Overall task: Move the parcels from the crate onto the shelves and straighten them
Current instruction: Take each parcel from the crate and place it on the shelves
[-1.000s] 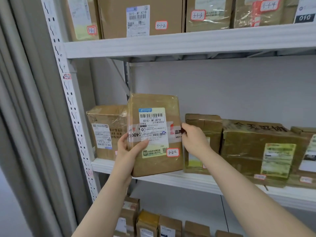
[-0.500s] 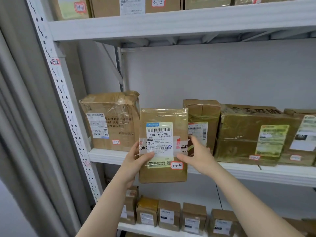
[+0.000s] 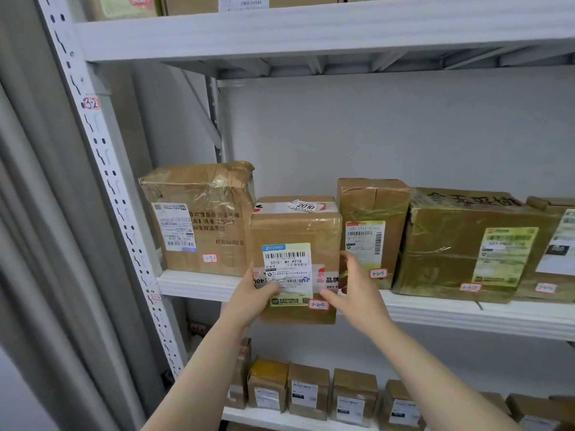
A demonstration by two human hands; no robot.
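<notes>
On the middle shelf (image 3: pixel 466 315) of the white metal rack I see the taped cardboard parcel (image 3: pixel 295 231) standing upright in the gap between a larger crumpled box (image 3: pixel 214 225) on its left and a tall narrow box (image 3: pixel 376 203) on its right, close against both. Its lower end hangs in front of the shelf's lip, so I cannot tell whether it rests on the board. My left hand (image 3: pixel 249 300) grips the parcel's lower left edge, thumb laid across the front by the white shipping label (image 3: pixel 287 265). My right hand (image 3: pixel 357 293) holds the lower right edge, fingers curled up along the side and thumb just under the red-bordered sticker (image 3: pixel 318 304) marked 3-2-2. A wide box wrapped in glossy tape (image 3: pixel 451 244) sits further right on the same shelf. Small parcels (image 3: pixel 308 390) stand in a row on the shelf below, and a grey curtain (image 3: pixel 31 244) hangs left of the perforated upright (image 3: pixel 102 169)
</notes>
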